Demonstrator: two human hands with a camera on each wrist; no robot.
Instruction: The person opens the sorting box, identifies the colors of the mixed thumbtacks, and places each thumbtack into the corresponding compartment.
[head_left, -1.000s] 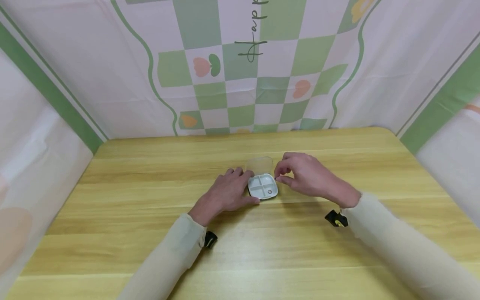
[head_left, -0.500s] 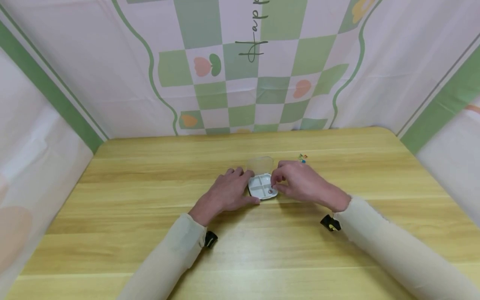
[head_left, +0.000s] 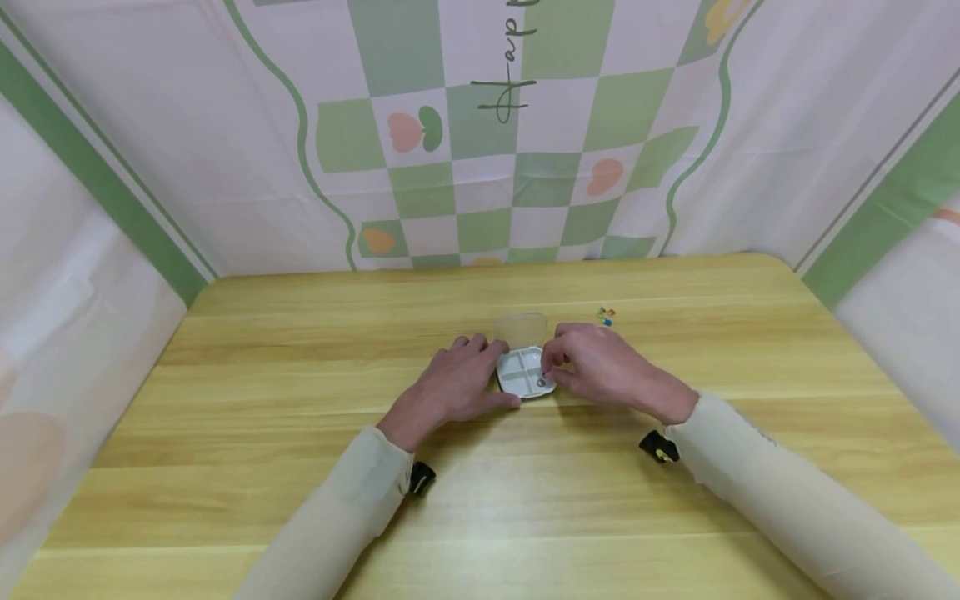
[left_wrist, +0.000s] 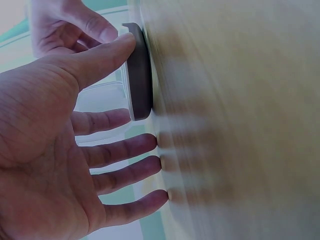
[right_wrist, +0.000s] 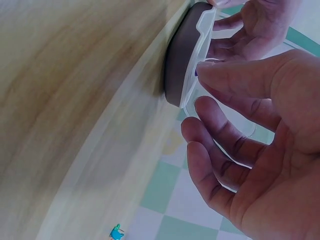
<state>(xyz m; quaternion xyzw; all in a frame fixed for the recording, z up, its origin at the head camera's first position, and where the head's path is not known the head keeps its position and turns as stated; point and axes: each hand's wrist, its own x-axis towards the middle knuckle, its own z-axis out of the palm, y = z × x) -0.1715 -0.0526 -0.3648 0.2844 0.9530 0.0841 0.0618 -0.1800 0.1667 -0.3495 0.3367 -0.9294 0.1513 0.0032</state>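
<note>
A small pill box (head_left: 513, 383) with a white four-compartment tray and dark underside (left_wrist: 140, 75) lies on the table, its clear lid (head_left: 520, 330) raised at the back. My left hand (head_left: 459, 385) holds it by the left side, thumb at the near edge and index finger at the far one; the other fingertips rest on the table. Over the right-hand compartments, my right hand (head_left: 600, 364) pinches a tiny blue-purple piece (right_wrist: 196, 73) between thumb and index finger, mostly hidden by the thumb. A small round dark-rimmed thing (head_left: 541, 382) lies in the near right compartment.
Several tiny colourful pieces (head_left: 606, 316) lie on the wooden table (head_left: 300, 350) behind my right hand. A checkered cloth (head_left: 480, 183) hangs along the table's back edge, with more cloth at both sides.
My right hand has come left from beside the box to over its right compartments, uncovering the colourful pieces behind it. In the last half second it barely moves. My left hand stays put.
</note>
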